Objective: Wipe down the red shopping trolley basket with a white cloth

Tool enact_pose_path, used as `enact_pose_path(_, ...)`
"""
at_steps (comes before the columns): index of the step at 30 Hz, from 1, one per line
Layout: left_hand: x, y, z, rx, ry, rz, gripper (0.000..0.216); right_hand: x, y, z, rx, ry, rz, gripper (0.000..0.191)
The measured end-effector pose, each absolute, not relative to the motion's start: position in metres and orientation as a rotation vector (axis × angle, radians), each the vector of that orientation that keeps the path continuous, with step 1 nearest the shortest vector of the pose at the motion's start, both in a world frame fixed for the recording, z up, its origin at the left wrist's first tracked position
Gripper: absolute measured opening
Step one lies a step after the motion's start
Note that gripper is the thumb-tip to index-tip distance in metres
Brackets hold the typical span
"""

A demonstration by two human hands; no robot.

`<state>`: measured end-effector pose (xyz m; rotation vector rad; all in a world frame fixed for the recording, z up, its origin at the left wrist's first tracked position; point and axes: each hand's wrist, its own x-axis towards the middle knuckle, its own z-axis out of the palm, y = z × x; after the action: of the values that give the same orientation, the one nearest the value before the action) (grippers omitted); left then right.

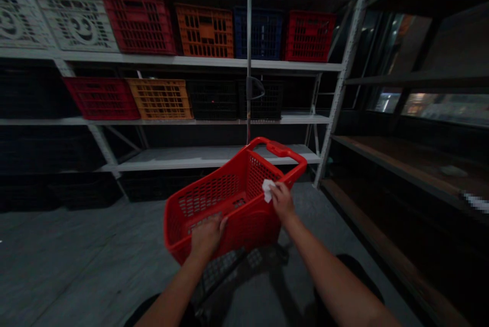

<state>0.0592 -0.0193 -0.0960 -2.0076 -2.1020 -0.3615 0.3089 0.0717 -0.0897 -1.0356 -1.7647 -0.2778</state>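
A red plastic shopping basket [214, 194] tilts in front of me above the grey floor, its red handle [280, 150] at the far end. My left hand [206, 235] grips the basket's near rim with the fingers curled over it. My right hand [281, 199] is closed on a small white cloth [268, 189] and presses it against the basket's right rim, just inside the mesh wall.
White metal shelving [214, 63] spans the back wall with red, orange, blue and black crates [204, 31] and white ornamental panels [76, 22]. A metal pole [249, 62] stands before it. Dark wooden shelves [412, 164] run along the right. Grey concrete floor [76, 255] lies to the left.
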Motion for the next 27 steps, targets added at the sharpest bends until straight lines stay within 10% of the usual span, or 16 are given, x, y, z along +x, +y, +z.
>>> enact_pose_path(15, 0.086, -0.036, -0.1, -2.052, -2.032, -0.421, 0.046, 0.215, 0.016, -0.129, -0.959, -2.079, -0.025, 0.026)
enact_pose_path(27, 0.079, -0.036, -0.103, -2.089, -2.006, -0.404, 0.049, 0.426, 0.082, -0.049, -1.155, -1.194, -0.252, 0.026)
